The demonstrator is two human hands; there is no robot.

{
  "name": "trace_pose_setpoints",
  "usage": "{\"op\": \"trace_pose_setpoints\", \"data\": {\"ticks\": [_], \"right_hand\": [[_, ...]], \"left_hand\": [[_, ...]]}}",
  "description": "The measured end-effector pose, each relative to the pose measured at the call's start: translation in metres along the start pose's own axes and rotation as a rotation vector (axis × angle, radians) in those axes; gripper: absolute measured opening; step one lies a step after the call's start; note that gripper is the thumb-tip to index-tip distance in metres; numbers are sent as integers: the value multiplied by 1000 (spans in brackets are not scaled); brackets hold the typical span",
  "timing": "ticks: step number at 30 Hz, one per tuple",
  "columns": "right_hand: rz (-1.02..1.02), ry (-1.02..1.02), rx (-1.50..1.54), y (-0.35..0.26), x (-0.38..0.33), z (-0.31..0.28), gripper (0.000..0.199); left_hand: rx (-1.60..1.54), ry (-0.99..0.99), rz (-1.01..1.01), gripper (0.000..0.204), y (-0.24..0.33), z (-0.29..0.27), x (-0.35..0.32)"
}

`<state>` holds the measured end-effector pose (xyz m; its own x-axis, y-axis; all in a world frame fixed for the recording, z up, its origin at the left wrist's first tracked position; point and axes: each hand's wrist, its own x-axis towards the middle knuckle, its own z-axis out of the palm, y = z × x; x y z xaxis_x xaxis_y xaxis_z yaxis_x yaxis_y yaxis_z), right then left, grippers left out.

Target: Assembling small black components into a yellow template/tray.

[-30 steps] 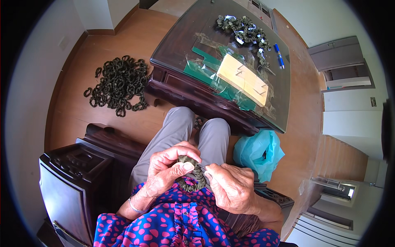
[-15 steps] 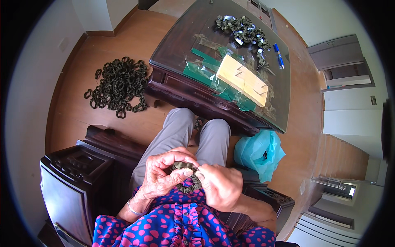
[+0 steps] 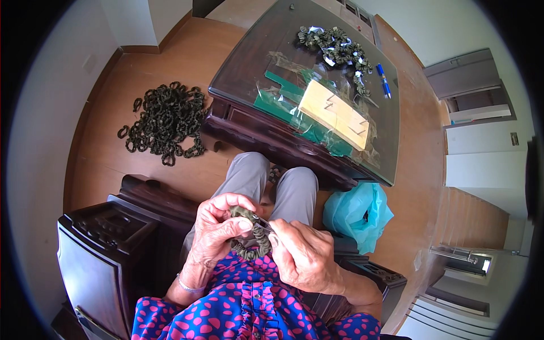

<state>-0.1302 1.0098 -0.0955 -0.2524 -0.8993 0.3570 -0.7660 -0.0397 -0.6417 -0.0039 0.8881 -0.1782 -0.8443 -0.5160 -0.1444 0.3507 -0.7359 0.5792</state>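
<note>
Over my lap, my left hand (image 3: 215, 229) pinches the upper edge of an olive-green gathered fabric scrunchie (image 3: 249, 251) between thumb and fingers. The ring hangs down with its hole showing. Just to the right, my right hand (image 3: 306, 255) is closed on a thin, dark metal tool (image 3: 264, 226), whose tip points at the scrunchie beside my left thumb. The exact kind of tool is too small to make out. My right fingertips are close to the scrunchie's right side.
Ahead stands a dark wooden table (image 3: 238, 73) bearing a pale board with nails (image 3: 334, 113), green sheet and tape, several scrunchies (image 3: 340, 48) and a blue pen (image 3: 383, 80). A scrunchie heap (image 3: 167, 122) lies on the floor at left. A turquoise bag (image 3: 357, 215) stands at right.
My right hand has drawn back slightly to the right and turned, so the thin tool now shows. The scrunchie has shifted a little left and its ring is more open to view.
</note>
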Motion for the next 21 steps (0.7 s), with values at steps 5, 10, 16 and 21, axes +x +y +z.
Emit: {"op": "trace_pose_setpoints", "data": {"ticks": [5, 10, 16, 21], "right_hand": [[-71, 9, -74, -8, -1, -10, 26], [-57, -8, -53, -4, -3, -8, 25], [-33, -46, -52, -3, -4, -8, 24], [-2, -77, -27, -3, -2, -9, 24]], "left_hand": [[-31, -14, -12, 29, 0, 2, 1], [-23, -55, -20, 26, -2, 5, -3], [22, -50, -48, 24, -2, 9, -4], [139, -79, 7, 20, -1, 8, -1]]}}
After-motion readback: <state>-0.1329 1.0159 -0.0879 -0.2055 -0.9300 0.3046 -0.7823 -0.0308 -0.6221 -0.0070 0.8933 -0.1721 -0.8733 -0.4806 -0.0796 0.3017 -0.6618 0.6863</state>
